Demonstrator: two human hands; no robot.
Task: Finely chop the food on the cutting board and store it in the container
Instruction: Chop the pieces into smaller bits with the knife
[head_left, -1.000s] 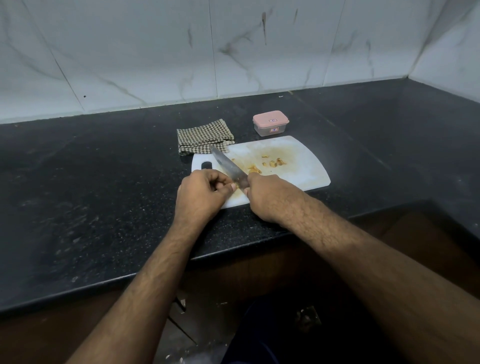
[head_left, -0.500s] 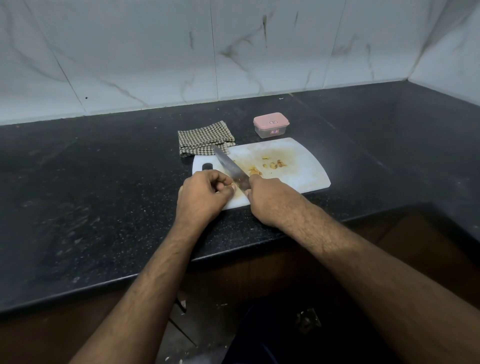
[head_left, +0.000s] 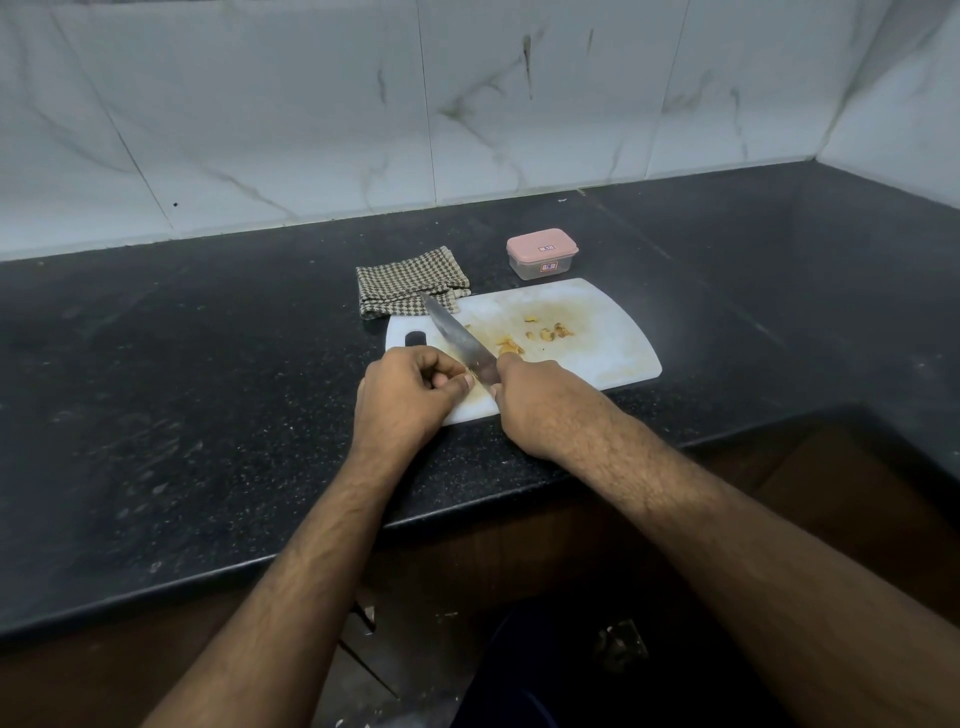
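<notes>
- Gripping the knife (head_left: 460, 335) by its handle, the right hand (head_left: 540, 402) sits at the near edge of the cutting board (head_left: 597, 343); the handle itself is hidden inside the curled fingers.
- The left hand (head_left: 402, 397) lies just beside it, fingers curled in, thumb and fingertips pinched right against the blade's heel. Whether a scrap of food sits under that pinch cannot be told.
- The two hands are close together, almost touching, with the blade between them.
- The blade's long axis runs from the right hand away and to the left, its tip reaching the board's far left corner beside the checked cloth (head_left: 410, 283).
- The food (head_left: 545, 332), small yellowish bits, lies on the right of the blade, just beyond the right hand, which is therefore the nearer one; one clump (head_left: 509, 345) is close against the knuckles.
- Likely the next cut calls for swinging the blade rightward over those bits.
- The container (head_left: 542, 253), pink lid on, stands just behind the board's far edge, well apart from both hands, so storing has not begun.
</notes>
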